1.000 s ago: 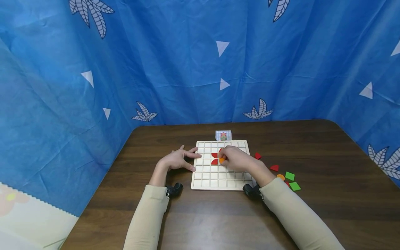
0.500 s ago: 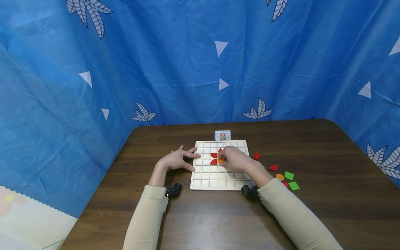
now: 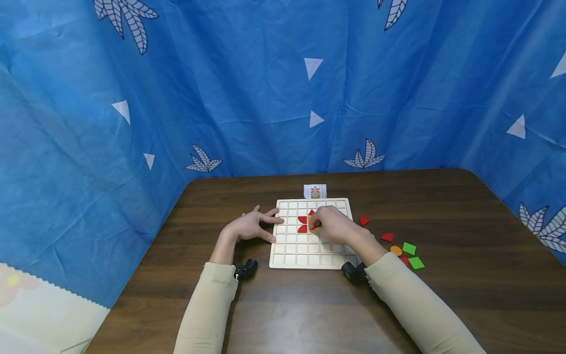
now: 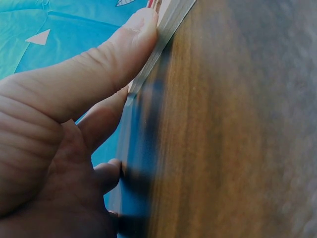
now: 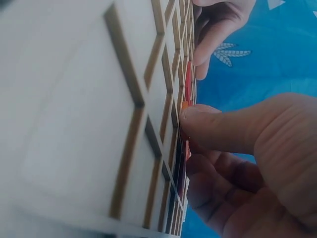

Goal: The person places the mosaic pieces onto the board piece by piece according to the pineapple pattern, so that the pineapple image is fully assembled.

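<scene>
The grid board (image 3: 292, 250) is lying flat on the dark wooden table (image 3: 292, 309), its pale cells bordered by raised strips. The left hand (image 3: 252, 226) is resting at the board's left edge, its fingers spreading without curling round anything; in the left wrist view the thumb is touching the board's side. The right hand (image 3: 334, 226) is reaching in over the board's right half, its thumb and fingers curling together near the middle and pinching an orange piece (image 3: 312, 230), which they are partly hiding. Just left of that piece, two red quarter pieces (image 3: 302, 220) are sitting in board cells, one nearer the board's far edge than the other. A red triangle (image 3: 311, 212) is showing farther up the board, beside the right hand. A small pattern card (image 3: 315, 192) is lying just beyond the board's far edge. Off the board's right side, loose pieces are lying on the table: red pieces (image 3: 387, 237), an orange disc (image 3: 395, 251) and two green pieces (image 3: 416, 263). One of these red pieces is partly disappearing behind the right sleeve (image 3: 415, 295). A blue curtain (image 3: 265, 98) is hanging beyond the board.
</scene>
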A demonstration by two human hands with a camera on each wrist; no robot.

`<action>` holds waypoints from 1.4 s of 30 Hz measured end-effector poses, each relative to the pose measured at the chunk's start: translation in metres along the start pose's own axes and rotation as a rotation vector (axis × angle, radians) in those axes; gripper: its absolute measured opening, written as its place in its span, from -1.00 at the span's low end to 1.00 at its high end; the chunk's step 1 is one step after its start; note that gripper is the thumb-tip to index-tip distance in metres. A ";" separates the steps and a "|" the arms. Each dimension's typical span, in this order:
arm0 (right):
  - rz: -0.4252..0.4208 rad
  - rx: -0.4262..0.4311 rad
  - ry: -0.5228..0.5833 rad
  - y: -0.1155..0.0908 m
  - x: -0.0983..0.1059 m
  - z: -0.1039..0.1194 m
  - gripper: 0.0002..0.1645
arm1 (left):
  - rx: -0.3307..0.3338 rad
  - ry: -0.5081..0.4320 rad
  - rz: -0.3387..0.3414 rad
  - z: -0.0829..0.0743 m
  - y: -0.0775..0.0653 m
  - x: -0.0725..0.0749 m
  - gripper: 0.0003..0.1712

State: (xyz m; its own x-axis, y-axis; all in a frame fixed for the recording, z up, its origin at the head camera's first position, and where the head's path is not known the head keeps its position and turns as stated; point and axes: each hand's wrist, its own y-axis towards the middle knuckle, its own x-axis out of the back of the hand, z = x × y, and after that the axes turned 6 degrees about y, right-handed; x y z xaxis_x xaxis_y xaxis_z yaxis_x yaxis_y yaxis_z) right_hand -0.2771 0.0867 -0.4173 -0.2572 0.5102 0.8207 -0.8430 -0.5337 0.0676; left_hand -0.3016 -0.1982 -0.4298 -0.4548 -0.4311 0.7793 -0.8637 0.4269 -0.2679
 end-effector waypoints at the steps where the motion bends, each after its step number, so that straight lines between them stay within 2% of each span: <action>1: 0.000 -0.006 0.005 0.000 0.000 0.000 -0.85 | 0.001 0.000 -0.001 0.001 0.000 0.000 -0.30; 7: 0.025 -0.049 0.036 -0.003 0.002 0.000 -0.82 | 0.001 0.005 -0.001 0.001 0.000 0.000 -0.30; 12: 0.045 -0.059 0.035 -0.014 0.014 -0.005 -0.83 | -0.003 -0.007 0.001 -0.001 0.000 -0.001 -0.30; 26: 0.069 -0.101 0.005 -0.063 0.060 -0.052 -0.82 | -0.014 -0.024 0.009 0.004 0.003 -0.001 -0.29; 34: 0.067 -0.107 0.000 -0.092 0.075 -0.074 -0.74 | -0.019 -0.023 0.012 0.001 0.002 -0.001 -0.29; 42: 0.145 -0.078 -0.011 -0.111 0.085 -0.092 -0.73 | -0.010 -0.027 0.005 0.003 0.003 -0.002 -0.30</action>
State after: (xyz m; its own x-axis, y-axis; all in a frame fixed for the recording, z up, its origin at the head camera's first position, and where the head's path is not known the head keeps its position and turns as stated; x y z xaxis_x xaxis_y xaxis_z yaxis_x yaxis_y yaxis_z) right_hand -0.2488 0.2518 -0.4069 -0.3739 0.4243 0.8247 -0.8315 -0.5473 -0.0954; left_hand -0.3042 -0.1985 -0.4335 -0.4646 -0.4501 0.7626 -0.8595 0.4366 -0.2659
